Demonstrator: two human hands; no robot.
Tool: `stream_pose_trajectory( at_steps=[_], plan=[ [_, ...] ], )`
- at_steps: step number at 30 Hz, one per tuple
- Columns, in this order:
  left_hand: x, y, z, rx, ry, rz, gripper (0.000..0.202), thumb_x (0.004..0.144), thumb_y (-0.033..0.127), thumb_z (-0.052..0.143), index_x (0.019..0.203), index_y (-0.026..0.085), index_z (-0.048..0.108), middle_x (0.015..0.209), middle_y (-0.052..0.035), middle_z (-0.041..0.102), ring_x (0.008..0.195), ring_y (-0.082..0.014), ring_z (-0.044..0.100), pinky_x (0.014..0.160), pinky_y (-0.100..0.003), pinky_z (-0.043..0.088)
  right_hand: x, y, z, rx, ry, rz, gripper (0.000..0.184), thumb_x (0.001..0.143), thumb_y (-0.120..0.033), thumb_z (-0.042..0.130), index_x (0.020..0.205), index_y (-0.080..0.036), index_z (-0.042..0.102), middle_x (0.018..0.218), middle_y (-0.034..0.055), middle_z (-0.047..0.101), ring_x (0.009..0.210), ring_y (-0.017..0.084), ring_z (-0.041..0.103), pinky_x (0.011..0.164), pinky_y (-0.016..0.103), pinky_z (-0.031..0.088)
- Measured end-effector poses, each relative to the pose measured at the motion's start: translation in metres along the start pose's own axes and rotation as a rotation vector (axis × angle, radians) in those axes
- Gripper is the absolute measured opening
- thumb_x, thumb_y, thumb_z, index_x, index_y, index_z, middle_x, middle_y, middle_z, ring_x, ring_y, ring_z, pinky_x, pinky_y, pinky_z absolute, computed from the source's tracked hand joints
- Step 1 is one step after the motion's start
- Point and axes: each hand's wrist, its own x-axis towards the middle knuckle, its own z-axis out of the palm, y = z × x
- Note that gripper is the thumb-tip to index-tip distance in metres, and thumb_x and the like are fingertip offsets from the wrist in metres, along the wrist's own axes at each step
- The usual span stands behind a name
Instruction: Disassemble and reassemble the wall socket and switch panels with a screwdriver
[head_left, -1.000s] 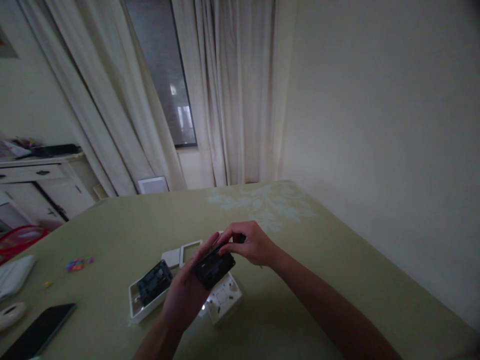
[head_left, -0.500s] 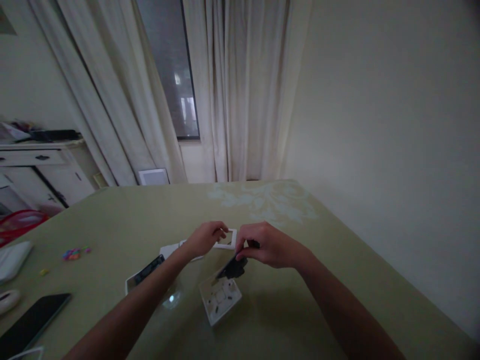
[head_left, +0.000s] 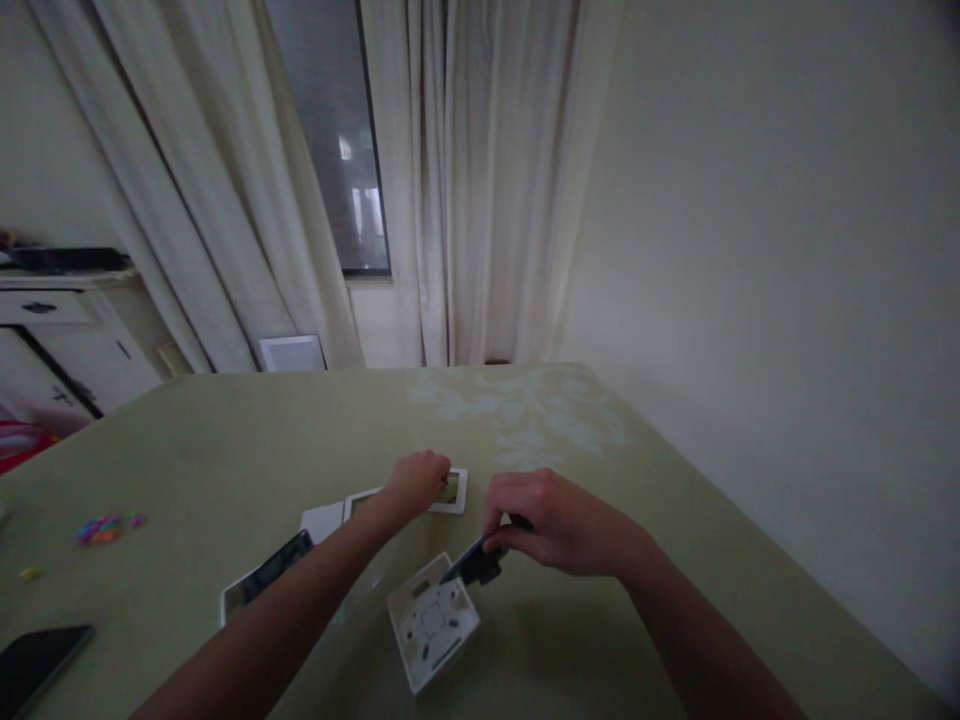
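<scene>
While the right hand (head_left: 559,522) pinches a dark plate (head_left: 480,563) near its upper end, the white box (head_left: 435,615) sits below and to the left, nearer that hand. The plate's long axis slants down-left, pointing at the box's rim. The left hand (head_left: 416,482), apart, curls at a white frame (head_left: 461,491) (gripping or not, I can't tell).

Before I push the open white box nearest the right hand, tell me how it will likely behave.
The open white box is probably stiff: its walls look straight and square. Being hollow, it may be light for its size. Its broad, shallow shape suggests it would sooner slide than roll or tip.
</scene>
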Motion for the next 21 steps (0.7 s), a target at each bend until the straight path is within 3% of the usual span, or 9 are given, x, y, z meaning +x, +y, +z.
stream_pose_trajectory(
  at_steps=[4,8,12,14,17,21],
  plan=[
    [-0.003,0.001,0.003,-0.033,0.036,0.015,0.018,0.105,0.030,0.069,0.115,0.016,0.073,0.120,-0.0091,0.075,0.109,-0.0264,0.073,0.098,-0.048,0.059,0.000,0.001,0.005,0.004,0.000,0.016,0.011,0.093,-0.009,0.079,0.091,-0.018,0.073,0.091,0.0006,0.072,0.085,0.016,0.066,0.078,0.025,0.046],
    [-0.021,-0.004,-0.001,-0.121,0.111,0.031,0.013,0.101,0.017,0.065,0.106,0.020,0.077,0.114,-0.0139,0.080,0.112,-0.0313,0.075,0.094,-0.039,0.055,0.004,0.003,0.016,0.003,0.038,0.087,0.010,0.091,-0.016,0.083,0.090,-0.019,0.074,0.085,-0.0002,0.071,0.077,0.015,0.063,0.073,0.025,0.043],
    [-0.067,-0.010,-0.008,-0.244,0.220,0.033,0.029,0.110,0.024,0.048,0.125,0.023,0.072,0.120,-0.0119,0.081,0.113,-0.0286,0.076,0.092,-0.034,0.054,0.009,0.008,0.028,0.037,0.060,0.205,0.010,0.089,-0.019,0.085,0.088,-0.018,0.076,0.074,-0.0034,0.067,0.063,0.011,0.056,0.064,0.024,0.039],
    [-0.099,-0.011,-0.002,-0.391,0.321,0.021,0.033,0.111,0.029,0.042,0.131,0.023,0.068,0.115,-0.0112,0.082,0.105,-0.0276,0.077,0.089,-0.033,0.055,0.012,0.011,0.033,0.073,0.046,0.238,0.009,0.087,-0.018,0.085,0.086,-0.018,0.076,0.070,-0.0045,0.064,0.061,0.010,0.055,0.062,0.023,0.037],
    [-0.149,-0.010,0.028,-0.569,0.451,0.047,0.039,0.110,0.041,0.043,0.139,0.027,0.064,0.114,-0.0099,0.081,0.098,-0.0283,0.078,0.084,-0.034,0.059,0.015,0.014,0.040,0.126,0.033,0.296,0.010,0.086,-0.021,0.086,0.084,-0.017,0.077,0.065,-0.0056,0.061,0.058,0.010,0.053,0.058,0.022,0.035],
    [-0.194,-0.003,0.101,-0.666,0.562,0.022,0.045,0.105,0.046,0.057,0.147,0.032,0.059,0.124,-0.0086,0.079,0.080,-0.0227,0.079,0.073,-0.028,0.064,0.019,0.014,0.053,0.127,0.037,0.364,0.009,0.082,-0.020,0.082,0.081,-0.016,0.074,0.069,-0.0040,0.065,0.061,0.010,0.055,0.057,0.021,0.036]
  ],
)
